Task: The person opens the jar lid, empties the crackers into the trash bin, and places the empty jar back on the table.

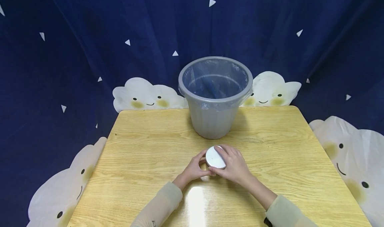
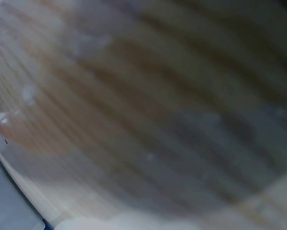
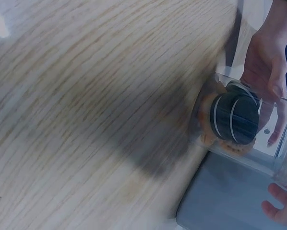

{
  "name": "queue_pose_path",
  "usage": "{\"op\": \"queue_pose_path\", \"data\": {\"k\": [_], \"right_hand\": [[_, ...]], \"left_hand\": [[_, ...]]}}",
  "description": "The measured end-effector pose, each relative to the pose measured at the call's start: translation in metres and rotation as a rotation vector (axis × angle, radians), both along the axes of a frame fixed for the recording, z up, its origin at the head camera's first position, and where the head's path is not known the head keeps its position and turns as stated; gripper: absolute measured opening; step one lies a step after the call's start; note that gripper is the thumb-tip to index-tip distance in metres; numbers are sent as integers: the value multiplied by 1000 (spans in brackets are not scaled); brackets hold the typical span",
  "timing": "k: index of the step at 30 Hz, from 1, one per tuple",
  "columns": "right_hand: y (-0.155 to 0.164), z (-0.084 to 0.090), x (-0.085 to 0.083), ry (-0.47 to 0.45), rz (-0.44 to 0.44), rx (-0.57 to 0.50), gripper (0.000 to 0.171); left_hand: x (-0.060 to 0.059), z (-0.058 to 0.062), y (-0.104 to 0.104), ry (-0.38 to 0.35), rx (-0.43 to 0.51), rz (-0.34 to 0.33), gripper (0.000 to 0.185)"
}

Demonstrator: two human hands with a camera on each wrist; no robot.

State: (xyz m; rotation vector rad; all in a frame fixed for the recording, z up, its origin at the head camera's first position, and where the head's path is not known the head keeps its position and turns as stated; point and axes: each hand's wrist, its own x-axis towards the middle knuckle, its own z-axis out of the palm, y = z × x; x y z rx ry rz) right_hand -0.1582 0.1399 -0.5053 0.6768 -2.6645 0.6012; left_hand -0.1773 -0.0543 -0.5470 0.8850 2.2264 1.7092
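A clear jar (image 3: pixel 258 157) with a round white lid (image 1: pixel 213 158) is held over the front middle of the table. Dark sandwich cookies (image 3: pixel 234 117) and orange-brown biscuits (image 3: pixel 237 146) show through its wall in the right wrist view. My left hand (image 1: pixel 193 169) grips the side of the jar, thumb and fingers spread around it. From the other side my right hand (image 1: pixel 234 164) holds the lid, its fingers curled over the rim. In the left wrist view the jar is out of sight, with mostly blurred wood grain showing.
A grey bin (image 1: pixel 214 120) lined with a clear bag stands at the back middle of the wooden table (image 1: pixel 150 137), just beyond the hands. Dark blue curtains (image 1: pixel 150 27) with white triangles and smiling clouds hang around the table's back and sides.
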Motion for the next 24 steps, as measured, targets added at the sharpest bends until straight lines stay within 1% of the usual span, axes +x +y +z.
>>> {"op": "queue_pose_path", "data": {"k": [11, 24], "right_hand": [[4, 4, -2, -18, 44, 33, 78], [7, 10, -7, -13, 98, 69, 76]], "left_hand": [[1, 1, 1, -1, 2, 11, 82], [1, 1, 1, -6, 1, 9, 83]]}}
